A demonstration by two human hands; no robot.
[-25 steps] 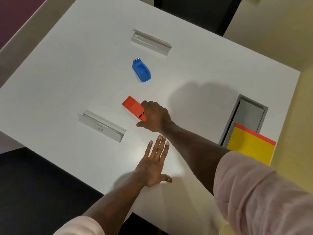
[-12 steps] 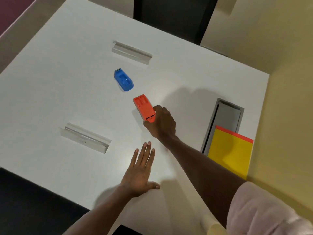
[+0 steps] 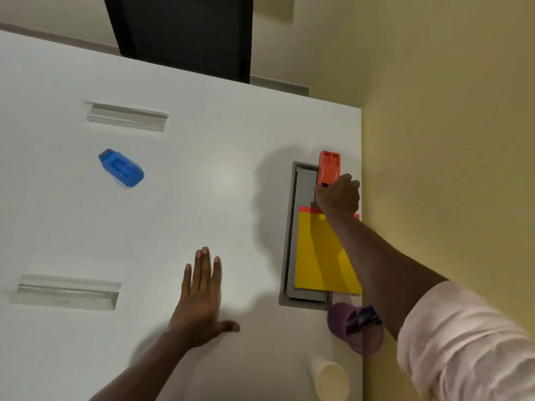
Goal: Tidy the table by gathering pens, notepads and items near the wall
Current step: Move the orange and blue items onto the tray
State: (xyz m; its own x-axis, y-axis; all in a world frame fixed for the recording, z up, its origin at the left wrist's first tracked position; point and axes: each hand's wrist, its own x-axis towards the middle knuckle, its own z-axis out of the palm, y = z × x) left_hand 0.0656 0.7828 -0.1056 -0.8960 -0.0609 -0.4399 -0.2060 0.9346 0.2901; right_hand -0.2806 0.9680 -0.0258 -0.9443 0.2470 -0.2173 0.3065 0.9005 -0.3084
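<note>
The right hand (image 3: 337,195) has its fingers (image 3: 346,180) curled round one end of a boxy orange plastic item (image 3: 329,167), at the far corner of the grey recessed hatch (image 3: 291,227), near the yellow wall (image 3: 448,140). On the wrist side of those fingers lie a flat yellow notepad (image 3: 321,256), a purple cup (image 3: 341,319) and a cream cup (image 3: 331,380). The left hand (image 3: 199,296) lies flat, fingers straight, on the smooth white counter (image 3: 231,140). Well left of the gripping fingers sit a glossy blue plastic item (image 3: 121,168), a far clear holder (image 3: 126,116) and a near clear holder (image 3: 66,291).

- The right hand (image 3: 337,195) covers the near end of the orange stapler (image 3: 329,166) at the right edge of the table (image 3: 202,140).
- The purple cup (image 3: 341,322) by the same edge is blurred; its dark contents cannot be made out.
- The cream cup (image 3: 331,380), at the near right corner, is cut off below.
</note>
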